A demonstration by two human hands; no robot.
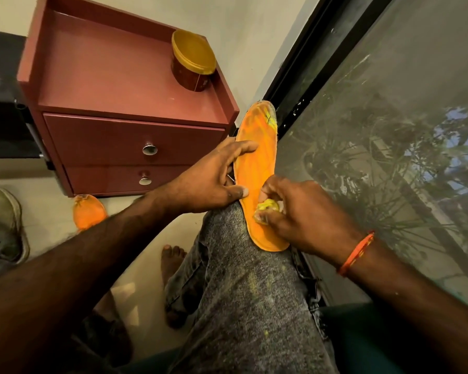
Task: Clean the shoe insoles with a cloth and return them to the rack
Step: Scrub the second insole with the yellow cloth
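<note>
Tin (193, 64) sits lidded on my cabinet (125, 85); left hand (208, 182) grips insole (257, 168), right hand (295, 209) pinches cloth (266, 206).

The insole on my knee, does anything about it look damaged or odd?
Yes. The insole is frayed and discoloured at its far toe end, near the window frame. Yellow flecks dust the jeans below it. A second insole lies on the floor.

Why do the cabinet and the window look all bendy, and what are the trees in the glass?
Head view: the wide lens bends the red cabinet and window frame; the glass shows dim plants and sky; the light is warm and dim, the near arms dark.
</note>
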